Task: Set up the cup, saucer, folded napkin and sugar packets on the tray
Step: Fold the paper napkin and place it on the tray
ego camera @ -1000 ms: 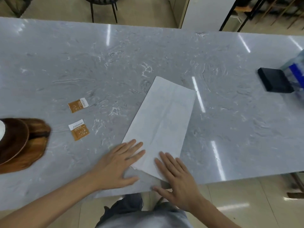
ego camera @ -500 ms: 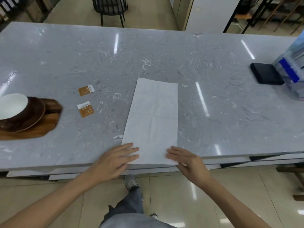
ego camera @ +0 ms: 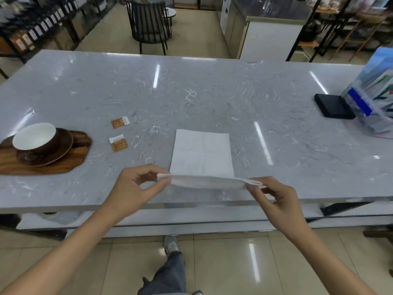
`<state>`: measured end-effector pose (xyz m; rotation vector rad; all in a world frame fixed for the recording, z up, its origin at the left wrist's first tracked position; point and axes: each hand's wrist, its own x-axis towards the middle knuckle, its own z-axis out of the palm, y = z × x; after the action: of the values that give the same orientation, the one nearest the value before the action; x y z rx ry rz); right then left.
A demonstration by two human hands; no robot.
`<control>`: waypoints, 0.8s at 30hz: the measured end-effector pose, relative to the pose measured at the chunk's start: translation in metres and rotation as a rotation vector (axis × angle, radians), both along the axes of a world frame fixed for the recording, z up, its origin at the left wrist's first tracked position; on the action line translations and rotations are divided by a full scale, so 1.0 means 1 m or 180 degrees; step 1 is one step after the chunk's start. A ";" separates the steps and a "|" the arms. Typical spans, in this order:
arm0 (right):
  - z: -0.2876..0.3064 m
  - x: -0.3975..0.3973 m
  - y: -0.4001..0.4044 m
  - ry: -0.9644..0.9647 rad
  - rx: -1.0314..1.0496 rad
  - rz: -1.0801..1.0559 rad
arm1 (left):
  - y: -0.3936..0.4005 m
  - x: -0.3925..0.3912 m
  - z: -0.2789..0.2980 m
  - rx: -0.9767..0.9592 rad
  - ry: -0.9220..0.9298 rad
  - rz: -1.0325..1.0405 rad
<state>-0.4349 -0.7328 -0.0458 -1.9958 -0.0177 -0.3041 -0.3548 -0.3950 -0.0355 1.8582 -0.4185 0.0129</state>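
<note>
Folding the napkin's near edge up and over, both corners pinched.

Left hand (ego camera: pixel 131 188) and right hand (ego camera: pixel 274 194) each closed on a near corner of the white napkin (ego camera: pixel 202 154), fingers (ego camera: pixel 163 184) nipping it just off the worktop (ego camera: pixel 212 99). Best carried forward level, corners matched to far corners, then creased flat. Farther left, two sugar packets (ego camera: pixel 119 133) loose on the stone; cup (ego camera: pixel 35 136) on saucer (ego camera: pixel 63 150) already on the wooden tray (ego camera: pixel 53 169).

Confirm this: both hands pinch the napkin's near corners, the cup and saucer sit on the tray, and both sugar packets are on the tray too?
Not quite. The head view shows both sugar packets lying on the table, right of the tray. The rest stands.
</note>
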 end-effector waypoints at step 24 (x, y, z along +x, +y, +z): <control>-0.087 0.220 -0.017 0.1317 0.0407 -0.1047 | -0.063 0.211 -0.101 0.0079 0.1172 0.0618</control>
<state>-0.2149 -0.7500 -0.1326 -1.8960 0.5823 -0.0918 -0.1440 -0.4580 -0.1361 1.8697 0.0172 -0.2006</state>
